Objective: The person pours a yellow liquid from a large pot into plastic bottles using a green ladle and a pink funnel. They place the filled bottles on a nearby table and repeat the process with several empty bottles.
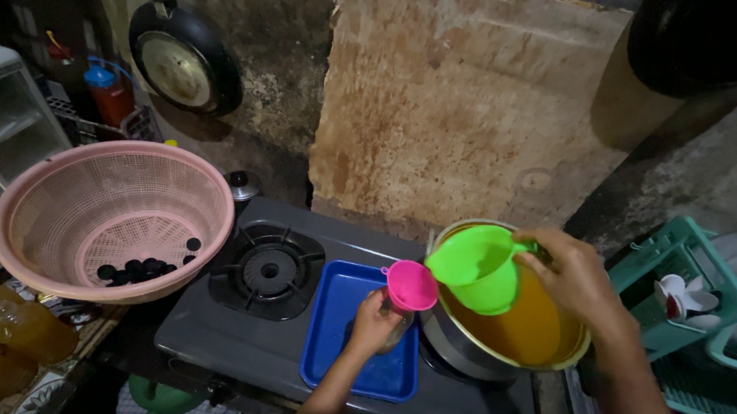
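Observation:
My right hand (577, 278) grips the handle of a bright green plastic scoop cup (475, 268), tilted above a metal pot (461, 352) filled with orange-yellow liquid (537, 326). My left hand (373, 321) holds a pink funnel (411, 285) over a blue plastic tray (335, 313); something clear under the funnel is mostly hidden by the hand. The green cup's lip sits right beside the funnel's rim. Tray and pot rest on a grey gas stove (213, 341).
A pink plastic colander (70, 210) with several small dark round pieces (138, 267) sits tilted at the stove's left. A burner (268, 270) is uncovered. A dark pan (184, 58) hangs on the wall. A teal rack (680, 270) stands right; filled bags (15, 332) lie lower left.

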